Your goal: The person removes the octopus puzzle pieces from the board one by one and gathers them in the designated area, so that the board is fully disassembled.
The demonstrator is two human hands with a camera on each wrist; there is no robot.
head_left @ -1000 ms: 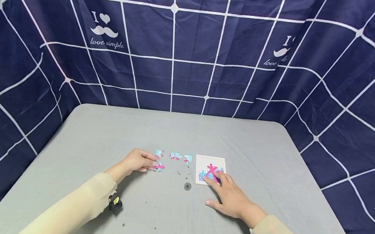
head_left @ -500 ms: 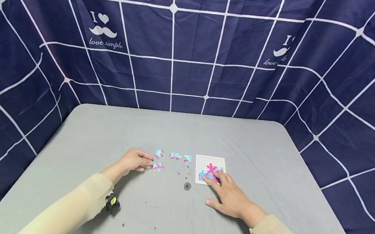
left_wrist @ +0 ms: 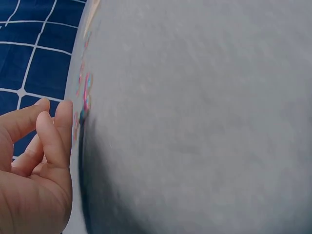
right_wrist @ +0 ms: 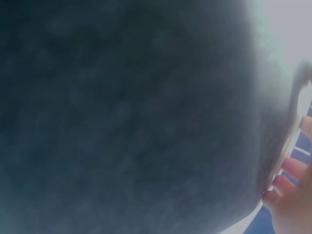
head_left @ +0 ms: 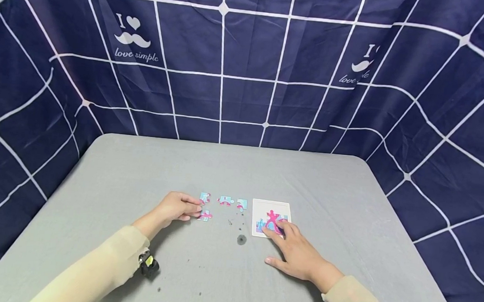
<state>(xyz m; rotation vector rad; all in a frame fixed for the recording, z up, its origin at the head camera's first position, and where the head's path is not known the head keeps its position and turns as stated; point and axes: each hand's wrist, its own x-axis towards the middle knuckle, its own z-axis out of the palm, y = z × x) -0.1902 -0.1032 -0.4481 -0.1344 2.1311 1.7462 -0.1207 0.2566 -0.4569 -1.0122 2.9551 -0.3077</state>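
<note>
My left hand [head_left: 176, 207] lies low over the table, its fingertips at the left edge of a pink and light-blue jigsaw piece [head_left: 205, 215]. No piece shows between its fingers in the left wrist view, where the hand [left_wrist: 41, 161] is at the left edge. Just behind it lies another jigsaw piece [head_left: 205, 197]. My right hand [head_left: 300, 252] rests with spread fingers on the lower right of a white puzzle tray [head_left: 261, 207]. Joined jigsaw pieces [head_left: 272, 217] fill the tray's lower part, some hidden under the fingers.
Two more loose pieces lie between the hands: a pink and blue jigsaw piece [head_left: 225, 201] and a light-blue corner piece [head_left: 242, 203]. A dark round stain [head_left: 241, 239] marks the grey tablecloth [head_left: 215, 272]. Navy grid-patterned curtains [head_left: 246, 99] surround the table's back and sides.
My left hand drew back to the left off the lower-left jigsaw piece, then came forward to its edge again. That piece shifted very little. My right hand stays on the tray.
</note>
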